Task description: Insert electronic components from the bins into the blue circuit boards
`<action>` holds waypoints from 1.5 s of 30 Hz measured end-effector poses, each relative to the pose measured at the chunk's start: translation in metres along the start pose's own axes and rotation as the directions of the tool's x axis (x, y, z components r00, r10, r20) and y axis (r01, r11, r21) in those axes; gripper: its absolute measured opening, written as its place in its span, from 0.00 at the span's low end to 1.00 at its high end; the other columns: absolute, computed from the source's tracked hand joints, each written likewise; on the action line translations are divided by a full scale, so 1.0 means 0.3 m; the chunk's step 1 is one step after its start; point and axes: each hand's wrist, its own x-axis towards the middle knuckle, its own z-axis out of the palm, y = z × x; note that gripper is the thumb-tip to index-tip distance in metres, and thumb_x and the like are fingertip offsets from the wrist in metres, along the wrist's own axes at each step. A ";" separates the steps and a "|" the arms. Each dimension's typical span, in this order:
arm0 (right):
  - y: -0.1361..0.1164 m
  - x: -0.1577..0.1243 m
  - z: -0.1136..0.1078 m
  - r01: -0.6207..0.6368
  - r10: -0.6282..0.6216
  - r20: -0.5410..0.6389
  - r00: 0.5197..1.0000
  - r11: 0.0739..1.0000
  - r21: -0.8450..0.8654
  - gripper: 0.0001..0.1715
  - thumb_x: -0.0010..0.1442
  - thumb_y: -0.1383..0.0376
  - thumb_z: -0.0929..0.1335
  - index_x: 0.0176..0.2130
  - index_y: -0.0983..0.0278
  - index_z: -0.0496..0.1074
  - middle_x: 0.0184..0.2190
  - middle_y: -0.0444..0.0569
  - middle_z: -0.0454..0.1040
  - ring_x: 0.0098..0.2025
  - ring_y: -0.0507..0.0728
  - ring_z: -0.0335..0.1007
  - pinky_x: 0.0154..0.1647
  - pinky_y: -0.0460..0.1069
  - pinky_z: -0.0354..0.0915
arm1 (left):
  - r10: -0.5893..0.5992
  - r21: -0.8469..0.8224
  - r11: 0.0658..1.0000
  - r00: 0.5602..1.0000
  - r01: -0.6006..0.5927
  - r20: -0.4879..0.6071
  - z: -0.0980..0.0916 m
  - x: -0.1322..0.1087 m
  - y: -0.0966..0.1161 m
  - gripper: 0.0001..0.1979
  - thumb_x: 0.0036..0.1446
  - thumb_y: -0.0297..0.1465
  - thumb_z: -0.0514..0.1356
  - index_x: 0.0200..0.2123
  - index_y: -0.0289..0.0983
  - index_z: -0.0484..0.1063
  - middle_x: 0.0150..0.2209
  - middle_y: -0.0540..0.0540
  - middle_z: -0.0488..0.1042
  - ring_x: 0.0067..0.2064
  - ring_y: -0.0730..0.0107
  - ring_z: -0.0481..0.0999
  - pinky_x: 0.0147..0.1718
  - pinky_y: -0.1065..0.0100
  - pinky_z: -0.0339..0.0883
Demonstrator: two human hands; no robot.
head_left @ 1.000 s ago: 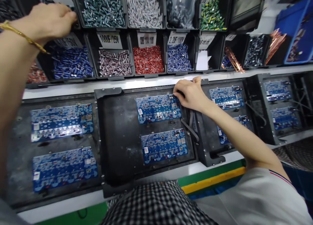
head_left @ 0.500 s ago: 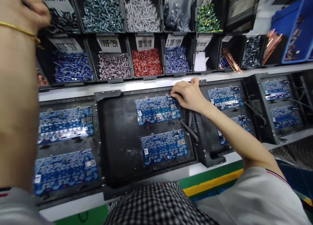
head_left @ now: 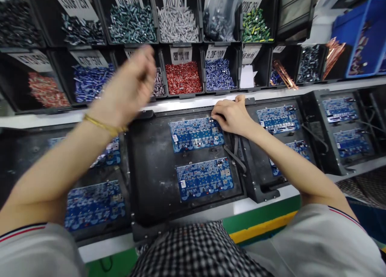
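Note:
My left hand (head_left: pixel 132 82), blurred by motion, is raised in front of the lower bins, covering most of the one with brownish-purple parts (head_left: pixel 158 84). Its fingers look curled together; whatever they may hold cannot be made out. At the upper right corner of the upper blue circuit board (head_left: pixel 196 134) is my right hand (head_left: pixel 231 115), fingers bent and pinched close to the board's edge. What lies between those fingertips is hidden. A second blue circuit board (head_left: pixel 205 178) lies below the first in the same black tray (head_left: pixel 150 164).
Bins of red capacitors (head_left: pixel 183 78), blue capacitors (head_left: pixel 218 74) and white resistors (head_left: pixel 177 23) stand in two rows behind the trays. More trays with blue boards (head_left: pixel 277 119) sit on both sides. A blue crate (head_left: pixel 362 40) stands at the back right.
My left hand has come away from the upper left bins, moving right and down towards the middle. My right hand stays at the same board corner. The view has shifted slightly left.

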 end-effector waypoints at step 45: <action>-0.230 -0.215 -0.078 0.054 -0.033 -0.127 0.991 0.984 0.170 0.14 0.64 0.58 0.62 0.36 0.63 0.71 0.37 0.46 0.76 0.39 0.56 0.69 0.43 0.54 0.45 | -0.449 -0.015 0.892 0.888 0.453 0.104 0.134 -0.394 -0.514 0.12 0.62 0.25 0.55 0.25 0.29 0.69 0.22 0.51 0.64 0.20 0.84 0.61 0.20 0.79 0.54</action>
